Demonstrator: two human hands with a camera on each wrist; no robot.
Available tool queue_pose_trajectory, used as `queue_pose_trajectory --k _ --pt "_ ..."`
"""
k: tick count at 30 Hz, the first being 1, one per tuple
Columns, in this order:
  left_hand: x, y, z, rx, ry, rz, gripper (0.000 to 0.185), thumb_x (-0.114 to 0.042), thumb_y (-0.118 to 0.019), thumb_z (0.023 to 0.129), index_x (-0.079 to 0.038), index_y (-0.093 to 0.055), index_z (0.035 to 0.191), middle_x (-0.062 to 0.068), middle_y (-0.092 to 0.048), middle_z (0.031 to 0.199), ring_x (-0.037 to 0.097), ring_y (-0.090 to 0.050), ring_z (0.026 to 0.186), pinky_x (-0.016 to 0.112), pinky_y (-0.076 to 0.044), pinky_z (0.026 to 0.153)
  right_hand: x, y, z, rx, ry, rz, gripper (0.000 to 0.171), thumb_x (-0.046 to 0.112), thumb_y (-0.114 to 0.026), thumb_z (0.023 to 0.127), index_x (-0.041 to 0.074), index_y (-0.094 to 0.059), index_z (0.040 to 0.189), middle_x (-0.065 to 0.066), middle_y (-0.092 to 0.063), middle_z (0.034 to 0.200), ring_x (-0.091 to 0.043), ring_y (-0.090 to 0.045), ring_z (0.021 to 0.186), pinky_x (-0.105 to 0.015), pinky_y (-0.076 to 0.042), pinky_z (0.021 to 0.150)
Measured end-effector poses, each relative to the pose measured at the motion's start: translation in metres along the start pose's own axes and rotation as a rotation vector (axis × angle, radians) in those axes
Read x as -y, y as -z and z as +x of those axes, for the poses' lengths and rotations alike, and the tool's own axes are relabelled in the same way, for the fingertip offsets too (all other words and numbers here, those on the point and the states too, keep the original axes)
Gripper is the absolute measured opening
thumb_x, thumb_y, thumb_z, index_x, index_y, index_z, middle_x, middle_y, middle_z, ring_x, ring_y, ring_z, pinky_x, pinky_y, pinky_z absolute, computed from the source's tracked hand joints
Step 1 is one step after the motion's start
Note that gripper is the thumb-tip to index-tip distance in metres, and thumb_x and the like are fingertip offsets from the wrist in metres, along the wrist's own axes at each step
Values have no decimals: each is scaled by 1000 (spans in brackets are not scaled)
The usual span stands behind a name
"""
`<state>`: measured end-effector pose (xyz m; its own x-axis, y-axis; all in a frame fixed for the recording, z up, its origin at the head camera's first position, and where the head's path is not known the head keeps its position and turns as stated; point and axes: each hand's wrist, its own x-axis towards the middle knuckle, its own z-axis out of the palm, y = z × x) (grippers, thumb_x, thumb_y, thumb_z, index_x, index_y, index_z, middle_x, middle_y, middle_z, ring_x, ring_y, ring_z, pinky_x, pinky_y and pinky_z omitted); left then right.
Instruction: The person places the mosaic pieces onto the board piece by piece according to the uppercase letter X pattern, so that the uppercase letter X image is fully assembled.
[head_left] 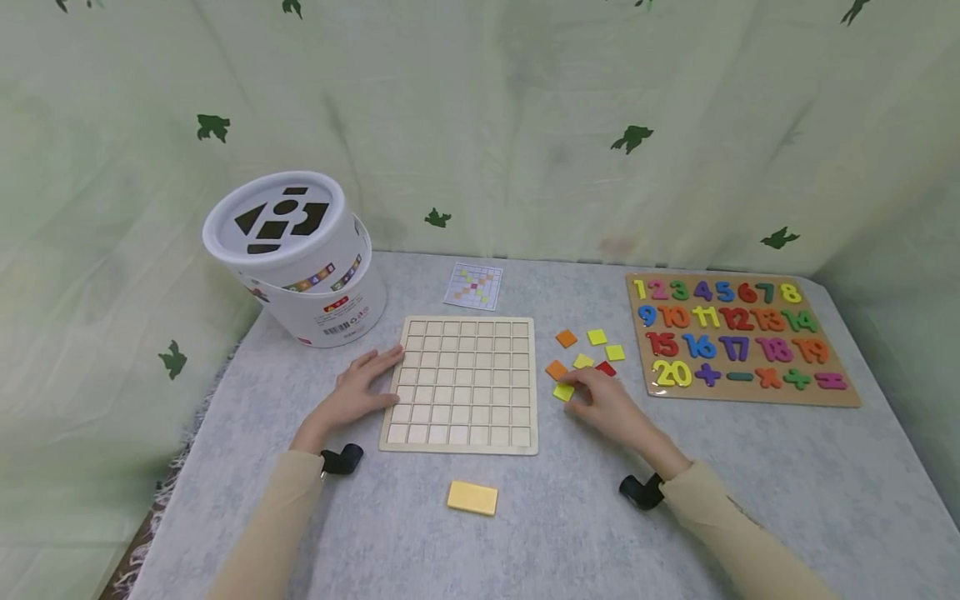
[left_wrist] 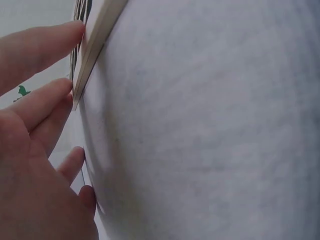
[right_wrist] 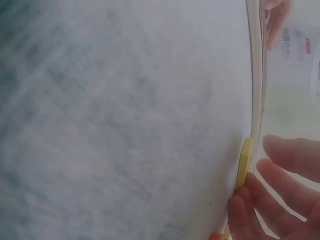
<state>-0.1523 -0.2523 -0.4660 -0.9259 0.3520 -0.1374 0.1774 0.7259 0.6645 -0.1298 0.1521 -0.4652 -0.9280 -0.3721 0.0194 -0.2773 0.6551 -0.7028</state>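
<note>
Sleeves (head_left: 264,529) lay nearest, the left hand (head_left: 358,390) resting with fingers spread at the left edge of the board (head_left: 468,387). Bent fingers of the right hand (head_left: 611,408) touched a yellow tile (head_left: 562,392) on the surface (head_left: 577,517), just right of the board; whether they pinched it, I could not tell. Thin and apparently flat, it might slip for want of a raised edge, or the fingers might knock the close-lying orange tile (head_left: 557,370). Roughly square, it showed no clear long axis; its sides sat askew to the board's.
</note>
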Motion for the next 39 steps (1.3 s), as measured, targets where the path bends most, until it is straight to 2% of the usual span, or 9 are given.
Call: queue_pose_trajectory --k 6,16,22,30,39 --pt "4 0 -2 32 1 0 71 -27 -65 82 -18 -29 142 -2 -20 148 31 -1 134 60 -2 98 1 -2 6 4 0 -33 31 4 -71 75 5 -63 104 -2 -57 97 -16 -50 82 -30 -44 70" --pt "8 -2 -4 30 10 10 73 -33 -66 80 -20 -29 142 -3 -21 148 29 -2 134 59 -2 99 5 -3 14 8 -36 -51 26 -1 -69 73 6 -62 98 -1 -56 92 -16 -51 83 -32 -46 73" --pt "6 -3 -6 28 10 -9 73 -32 -66 80 -19 -30 142 -3 -21 148 29 -2 134 58 -1 99 12 4 21 -24 31 -16 24 -3 -68 73 4 -63 95 -4 -59 94 -18 -53 85 -32 -47 73" --pt "4 -2 -6 42 13 -23 72 -33 -65 82 -19 -28 143 -4 -18 148 29 0 134 58 -1 99 29 5 54 -13 73 24 21 -1 -66 76 9 -63 95 1 -57 95 -15 -52 88 -29 -47 73" --pt "6 -3 -5 41 22 -36 73 -33 -65 82 -19 -28 143 -4 -18 148 28 1 134 58 -1 99 51 -11 100 58 152 95 21 2 -63 79 8 -63 100 2 -57 97 -14 -53 90 -26 -46 78"
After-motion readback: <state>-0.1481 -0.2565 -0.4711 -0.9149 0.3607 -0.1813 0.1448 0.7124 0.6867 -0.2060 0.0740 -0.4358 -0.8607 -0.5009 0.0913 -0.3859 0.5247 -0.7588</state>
